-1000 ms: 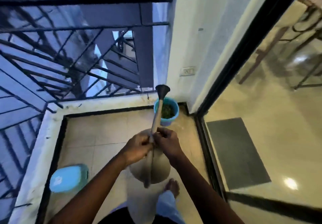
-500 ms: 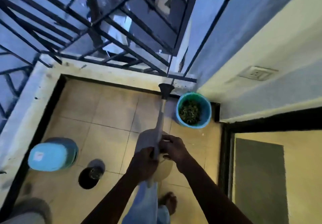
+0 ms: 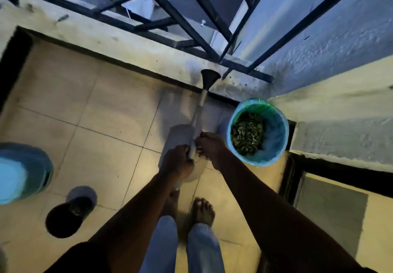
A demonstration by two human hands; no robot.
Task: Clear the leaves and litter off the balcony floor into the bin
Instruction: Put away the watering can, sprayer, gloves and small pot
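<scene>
Gripping one grey handle (image 3: pixel 198 115), the left hand (image 3: pixel 177 161) and right hand (image 3: pixel 211 145) sit just beside the leaf-filled bin (image 3: pixel 277 128); a careless swing could topple it, spilling leaves (image 3: pixel 247 133) onto the floor (image 3: pixel 102 145).

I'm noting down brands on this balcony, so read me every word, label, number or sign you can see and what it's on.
No text can be read.
Light blue container: blurred, any label unreadable.
Green-lined bin: no print visible.
Long handle, gripped by the left hand and right hand: no markings visible.
</scene>
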